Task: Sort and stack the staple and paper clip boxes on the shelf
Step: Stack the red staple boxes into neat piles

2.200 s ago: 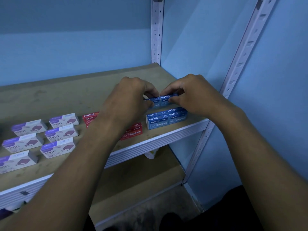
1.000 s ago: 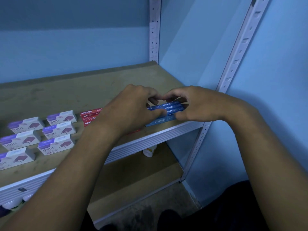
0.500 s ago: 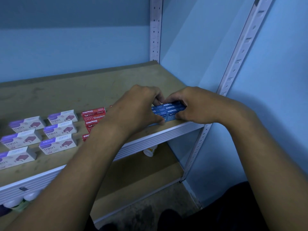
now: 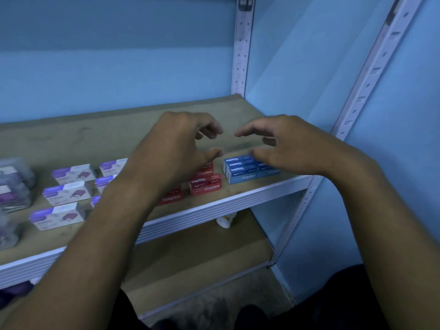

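A stack of blue staple boxes [image 4: 240, 170] stands at the right end of the wooden shelf [image 4: 95, 136], near its front edge. To its left lie red staple boxes [image 4: 206, 184], partly hidden by my left forearm. Further left are white-and-purple staple boxes [image 4: 69, 192] in rows. My left hand [image 4: 176, 148] hovers above the red boxes, fingers curled apart, holding nothing. My right hand [image 4: 290, 146] hovers just over the right part of the blue stack, fingers spread, empty.
Clear plastic boxes [image 4: 14, 184] with dark contents sit blurred at the far left. White slotted uprights [image 4: 241, 55] frame the shelf's right end against the blue wall. A lower shelf [image 4: 190, 253] holds a small white bottle [image 4: 225, 221].
Both hands held blue boxes, lowered them onto the blue stack and pressed them in place. They have now let go and lifted slightly up and apart.
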Action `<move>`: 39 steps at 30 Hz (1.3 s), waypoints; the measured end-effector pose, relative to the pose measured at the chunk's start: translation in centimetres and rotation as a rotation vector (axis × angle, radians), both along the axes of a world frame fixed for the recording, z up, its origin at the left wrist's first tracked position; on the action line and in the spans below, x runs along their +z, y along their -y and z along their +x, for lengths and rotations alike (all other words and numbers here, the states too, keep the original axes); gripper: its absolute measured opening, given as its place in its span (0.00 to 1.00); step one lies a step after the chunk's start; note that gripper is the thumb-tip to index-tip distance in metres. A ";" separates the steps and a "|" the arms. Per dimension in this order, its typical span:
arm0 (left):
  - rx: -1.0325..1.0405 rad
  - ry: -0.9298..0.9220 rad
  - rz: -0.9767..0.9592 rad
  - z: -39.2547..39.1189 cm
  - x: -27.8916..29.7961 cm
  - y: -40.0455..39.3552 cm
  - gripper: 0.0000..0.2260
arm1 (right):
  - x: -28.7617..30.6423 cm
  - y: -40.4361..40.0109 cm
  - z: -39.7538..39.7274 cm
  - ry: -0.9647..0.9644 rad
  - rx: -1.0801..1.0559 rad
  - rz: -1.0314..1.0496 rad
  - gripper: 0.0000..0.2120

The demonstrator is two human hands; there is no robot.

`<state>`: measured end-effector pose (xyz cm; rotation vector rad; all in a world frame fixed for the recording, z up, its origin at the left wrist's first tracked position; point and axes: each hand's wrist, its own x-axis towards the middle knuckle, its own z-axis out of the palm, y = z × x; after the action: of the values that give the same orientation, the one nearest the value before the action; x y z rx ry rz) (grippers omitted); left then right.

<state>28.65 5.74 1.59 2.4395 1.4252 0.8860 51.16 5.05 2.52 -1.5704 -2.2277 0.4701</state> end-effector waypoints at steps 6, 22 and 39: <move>0.109 -0.089 -0.038 -4.4 0.2 0.9 0.12 | 0.4 -0.8 -3.8 -0.079 0.088 0.054 0.16; 0.048 -0.126 -0.146 -6.5 -0.7 0.9 0.08 | 0.1 -2.2 -8.1 0.019 0.204 -0.031 0.11; 0.047 -0.135 -0.160 -6.6 -1.0 0.9 0.09 | -0.8 -2.5 -8.2 0.064 0.189 0.003 0.10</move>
<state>22.09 4.89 0.64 2.3948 1.5395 0.5995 42.92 7.50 1.69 -1.3983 -2.4372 0.4741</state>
